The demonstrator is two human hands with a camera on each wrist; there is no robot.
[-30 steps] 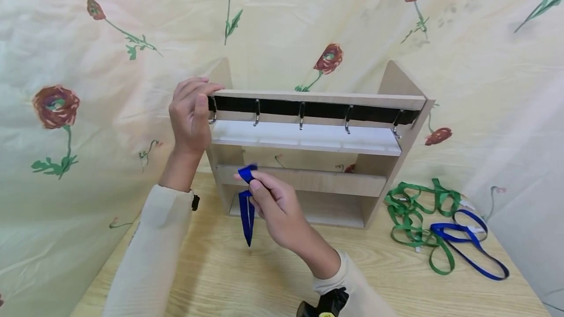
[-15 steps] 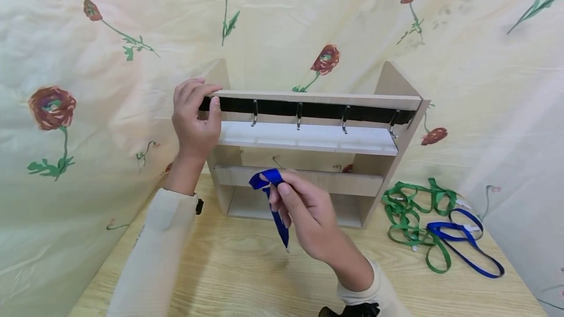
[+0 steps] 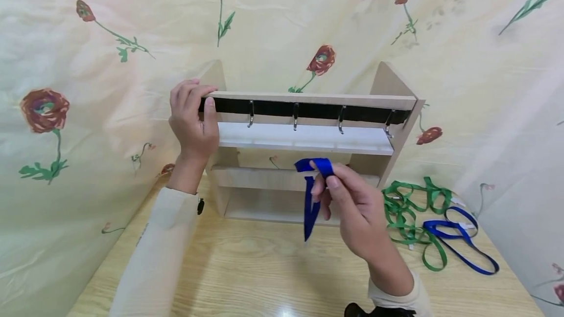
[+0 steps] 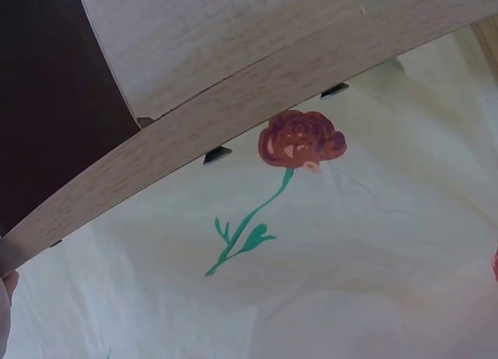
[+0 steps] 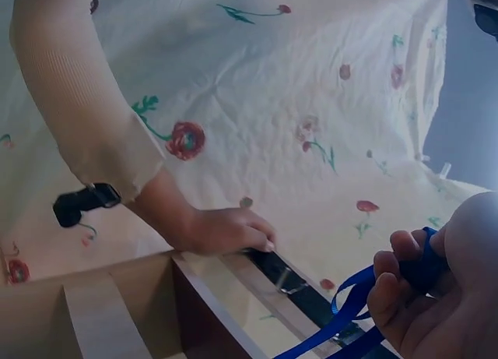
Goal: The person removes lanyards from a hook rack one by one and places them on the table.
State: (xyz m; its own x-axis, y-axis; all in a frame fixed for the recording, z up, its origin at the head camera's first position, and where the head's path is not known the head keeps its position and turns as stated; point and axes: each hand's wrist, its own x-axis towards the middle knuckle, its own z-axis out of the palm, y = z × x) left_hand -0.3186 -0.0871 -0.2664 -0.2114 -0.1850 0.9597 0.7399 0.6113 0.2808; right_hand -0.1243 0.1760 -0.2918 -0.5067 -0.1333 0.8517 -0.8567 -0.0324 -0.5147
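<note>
A wooden shelf rack [image 3: 291, 180] with a row of metal hooks [image 3: 295, 117] on a black strip stands on the table. My left hand [image 3: 194, 128] grips its top left corner, thumb in front and fingers over the upper edge. That hand hides the left end of the strip. Between the thumb and fingers of my right hand [image 3: 363, 219], a blue lanyard [image 3: 325, 165] is pinched, its loop hanging down before the lower shelf. In the right wrist view the lanyard [image 5: 354, 300] trails from the right hand [image 5: 436, 320]. The left wrist view shows a wooden board [image 4: 257, 86] of the rack.
Several green lanyards [image 3: 407, 234] lie tangled on the table right of the rack, with another blue lanyard [image 3: 473, 243] beside them. Flower-patterned cloth [image 3: 273, 23] hangs behind. The wood-grain table [image 3: 246, 268] extends in front of the rack.
My right hand has moved to the right with the blue lanyard, away from the left side of the rack. The left thumb has shifted over the leftmost hook, which is now hidden.
</note>
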